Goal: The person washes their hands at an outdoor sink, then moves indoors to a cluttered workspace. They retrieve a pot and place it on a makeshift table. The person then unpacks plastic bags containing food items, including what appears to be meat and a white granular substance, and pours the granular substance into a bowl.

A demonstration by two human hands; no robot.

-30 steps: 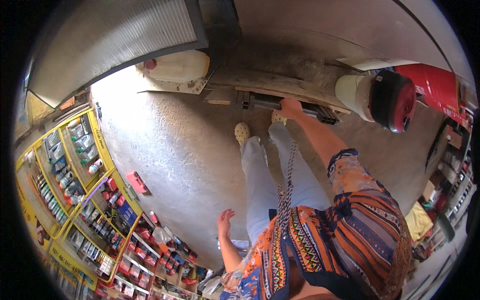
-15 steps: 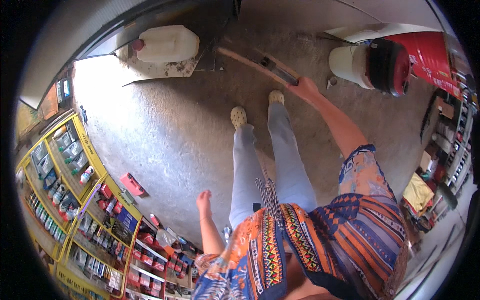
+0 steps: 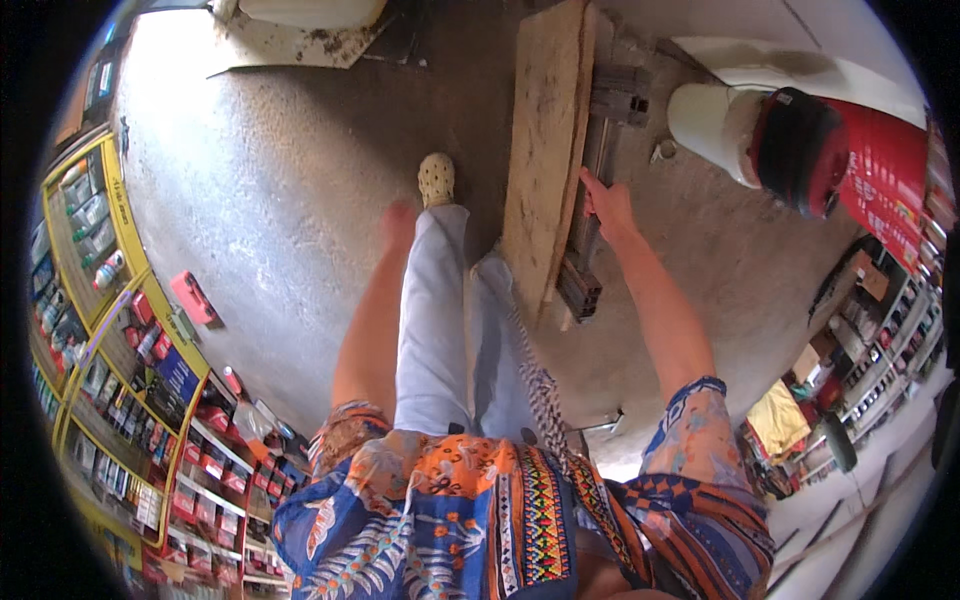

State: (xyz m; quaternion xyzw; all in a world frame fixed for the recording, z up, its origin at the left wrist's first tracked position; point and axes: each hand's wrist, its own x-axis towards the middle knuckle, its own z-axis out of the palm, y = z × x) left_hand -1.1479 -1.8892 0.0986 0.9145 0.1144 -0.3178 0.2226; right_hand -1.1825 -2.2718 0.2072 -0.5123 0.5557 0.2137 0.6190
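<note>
My right hand [image 3: 612, 208] is closed at the metal underside of a low wooden bench [image 3: 545, 140], which hangs tipped on its side, its board turned toward my legs. The index finger lies along the thin metal rail [image 3: 598, 165], and square metal tubes [image 3: 580, 287] stick out at both ends of the board. My left hand [image 3: 398, 222] is blurred, close beside my left shin and a pale clog [image 3: 436, 180]; its fingers cannot be made out and nothing shows in it. My right foot is hidden behind the board.
Yellow-framed shelves [image 3: 150, 270] with bottles and boxes line the left. A red case [image 3: 193, 300] lies on the floor before them. At upper right stand a pale bucket [image 3: 712, 128], a dark container [image 3: 795, 150] and a red drum [image 3: 885, 180]. A stained board [image 3: 290, 45] lies at upper left.
The bench has come closer and swung upright in my right hand, showing its broad board. My left hand has moved forward to beside my shin. My view has shifted, and my left foot is forward.
</note>
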